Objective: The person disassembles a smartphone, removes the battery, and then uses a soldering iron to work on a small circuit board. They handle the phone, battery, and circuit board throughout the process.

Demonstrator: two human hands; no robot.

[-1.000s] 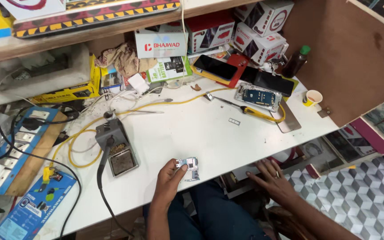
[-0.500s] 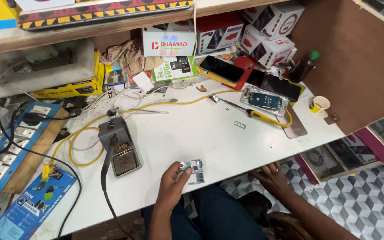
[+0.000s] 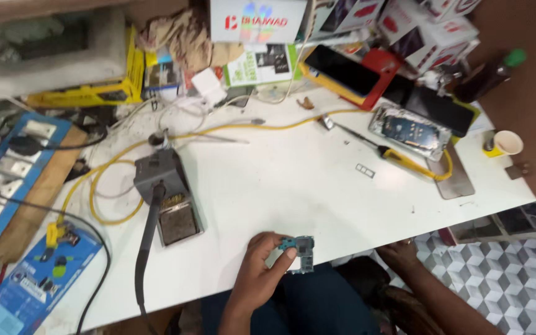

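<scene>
Left hand (image 3: 257,268) resting on the near edge of the white worktable (image 3: 293,180), fingers curled and closed on a small circuit board (image 3: 297,253); board pinched at its left end by thumb and fingertips, sticking out to the right of the hand, lying flat or nearly flat at the table's front edge, partly over the lip. Right hand (image 3: 399,254) below the table edge, well to the right of the board and not touching it; fingers loosely spread against the underside or front of the table, holding nothing visible; hard to tell more, since partly hidden.

Up and to the left of the left hand, near it: a grey soldering iron stand (image 3: 167,197) with a brownish cleaning pad in its tray, black iron handle and cable running down past the wrist side. Further left, a yellow cable (image 3: 103,180) looped on the table, and a blue mat (image 3: 29,282) at the corner. Far across from the left hand, up and to the right: an opened phone (image 3: 409,131) showing its insides, beside a screwdriver with a yellow handle (image 3: 404,162); a tiny tray part (image 3: 365,170) lying alone between that phone and the board. Beyond the right hand, at the far right edge, a paper cup (image 3: 507,142).
</scene>
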